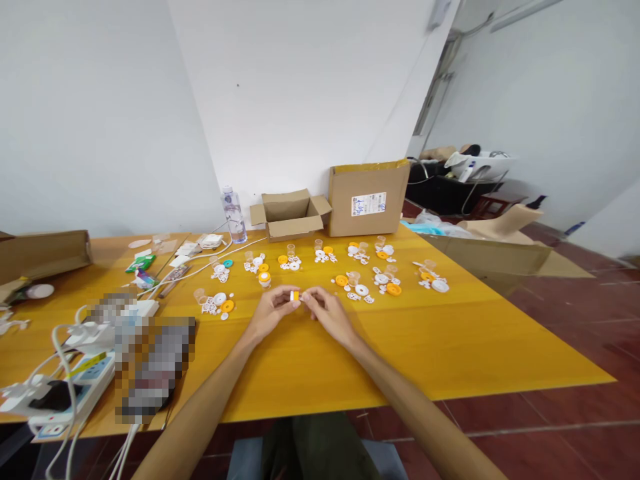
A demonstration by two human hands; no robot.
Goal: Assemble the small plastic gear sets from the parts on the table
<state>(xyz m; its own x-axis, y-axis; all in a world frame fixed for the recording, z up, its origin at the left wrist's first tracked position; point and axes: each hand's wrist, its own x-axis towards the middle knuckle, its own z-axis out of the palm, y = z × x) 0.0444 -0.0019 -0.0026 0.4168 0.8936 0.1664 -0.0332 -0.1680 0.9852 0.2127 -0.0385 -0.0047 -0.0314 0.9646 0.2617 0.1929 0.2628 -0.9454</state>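
Over the middle of the table, my left hand [270, 312] grips a small orange-and-white plastic piece [295, 295] between thumb and fingers. My right hand [326, 315] is closed in a pinch at the right end of that piece; whatever sits between its fingertips is too small to make out. Just behind my left hand stands an assembled orange-and-white cup-like piece [265, 279]. One group of loose parts, with a white disc [219, 299] and an orange ring [227, 306], lies to the left. Another, with an orange ring [342, 281] and a white ring [361, 290], lies beyond my right hand.
Several more part groups with clear cups [319, 245] line the table [300, 373]. Behind them stand an open carton [295, 230], a closed carton [367, 203] and a water bottle [234, 217]. A power strip [95, 380] with cables and a blurred phone-like object [163, 367] occupy the left.
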